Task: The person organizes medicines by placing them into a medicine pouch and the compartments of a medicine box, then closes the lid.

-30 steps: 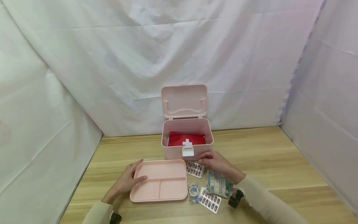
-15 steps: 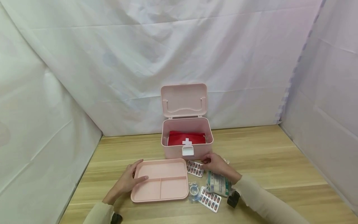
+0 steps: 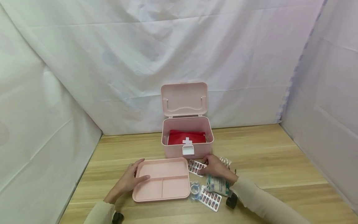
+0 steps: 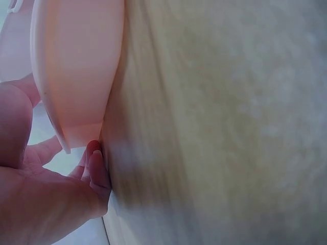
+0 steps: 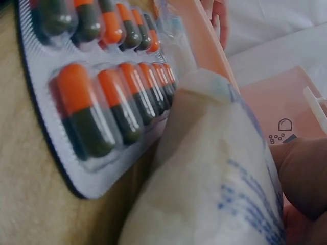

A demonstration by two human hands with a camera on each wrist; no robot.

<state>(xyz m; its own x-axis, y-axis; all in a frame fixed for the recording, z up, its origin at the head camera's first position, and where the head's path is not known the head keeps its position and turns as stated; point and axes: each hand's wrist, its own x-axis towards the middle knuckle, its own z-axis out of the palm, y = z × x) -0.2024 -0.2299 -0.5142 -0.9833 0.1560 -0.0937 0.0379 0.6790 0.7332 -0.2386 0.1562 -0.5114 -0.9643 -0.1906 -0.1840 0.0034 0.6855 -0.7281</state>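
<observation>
A pale pink tray [image 3: 151, 190] with three compartments lies on the table. My left hand [image 3: 129, 179] grips its left end, thumb over the rim and fingers against the outer wall, as the left wrist view also shows. To the tray's right, my right hand [image 3: 216, 167] pinches the right end of a blister pack of capsules [image 3: 194, 167] just in front of the pink box [image 3: 173, 152]. Its fingertips are partly hidden. A second blister pack [image 3: 210, 200] lies nearer, large in the right wrist view. Beneath the right forearm sits a white and green plastic packet [image 3: 216, 185].
The pink box stands with its lid [image 3: 184, 99] raised and a red pouch [image 3: 179, 137] inside. A clear-wrapped roll of tape [image 3: 195, 189] lies beside the tray. Several white-tipped sticks [image 3: 225, 161] lie behind the right hand. White cloth [image 3: 134, 62] hangs behind the table.
My right hand has come down and back from the box's front edge onto the blister pack. The tray, with my left hand on it, has shifted slightly right.
</observation>
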